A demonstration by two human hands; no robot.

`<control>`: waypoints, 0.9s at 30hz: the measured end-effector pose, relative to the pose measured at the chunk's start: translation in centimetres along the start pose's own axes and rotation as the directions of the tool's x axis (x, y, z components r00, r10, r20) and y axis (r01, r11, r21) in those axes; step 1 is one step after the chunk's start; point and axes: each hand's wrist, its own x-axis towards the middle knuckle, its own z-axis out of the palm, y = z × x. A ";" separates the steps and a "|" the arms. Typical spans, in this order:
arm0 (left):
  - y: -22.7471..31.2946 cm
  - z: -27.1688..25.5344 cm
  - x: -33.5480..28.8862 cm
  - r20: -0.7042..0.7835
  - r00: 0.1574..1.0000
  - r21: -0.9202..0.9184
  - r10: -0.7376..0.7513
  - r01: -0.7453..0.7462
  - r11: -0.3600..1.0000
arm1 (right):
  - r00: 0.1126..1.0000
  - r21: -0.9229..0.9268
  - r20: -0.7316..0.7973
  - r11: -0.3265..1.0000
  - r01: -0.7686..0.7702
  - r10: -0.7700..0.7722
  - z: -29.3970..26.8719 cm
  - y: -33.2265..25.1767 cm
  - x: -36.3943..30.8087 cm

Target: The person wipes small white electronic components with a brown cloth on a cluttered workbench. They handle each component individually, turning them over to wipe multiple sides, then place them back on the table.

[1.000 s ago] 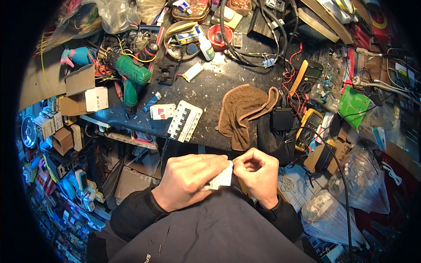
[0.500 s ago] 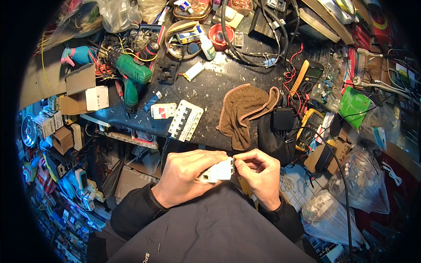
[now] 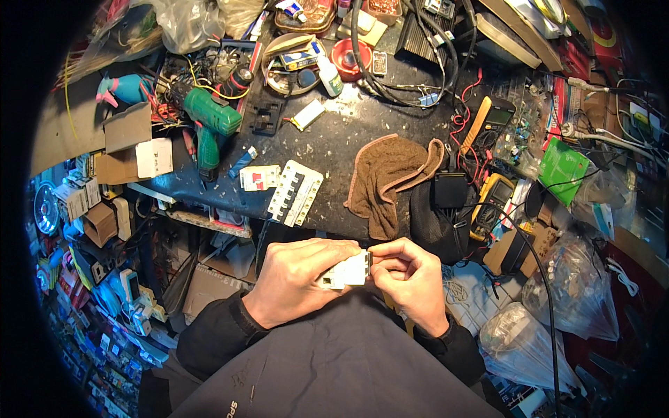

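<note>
A white circuit breaker (image 3: 345, 273) is held in front of my body, just off the bench's near edge. My left hand (image 3: 298, 279) is closed around it, with the thumb along its upper side. My right hand (image 3: 411, 280) has its fingers curled and its thumb and forefinger at the breaker's dark right end; the fingertips are partly hidden. On the bench beyond lies a wider white breaker block (image 3: 295, 194) with a row of black switches. Left of that block is a small white breaker with a red part (image 3: 260, 177).
A brown cloth (image 3: 390, 181) lies on the dark bench (image 3: 320, 139), right of the breaker block. To the left are a green power drill (image 3: 212, 122) and a blue lighter (image 3: 242, 161). A yellow multimeter (image 3: 493, 202) and a black cable (image 3: 536, 258) are at the right.
My right hand has shifted slightly at the breaker's end, its thumb and fingers drawn a little closer together. The left hand and the breaker stay nearly in place.
</note>
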 end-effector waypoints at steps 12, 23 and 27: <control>-0.3 -0.1 0.4 -0.004 1.000 0.033 0.029 -0.029 0.999 | 0.998 -0.094 0.004 0.994 0.061 -0.061 0.5 -0.1 0.4; -0.6 -0.3 0.7 -0.046 0.998 0.029 0.041 -0.040 0.999 | 0.989 -0.140 -0.072 0.983 0.115 -0.126 1.2 0.1 1.7; -1.1 -0.7 0.9 -0.078 0.996 -0.016 -0.032 0.031 0.999 | 0.977 -0.235 0.067 0.949 0.212 -0.202 1.4 0.3 1.5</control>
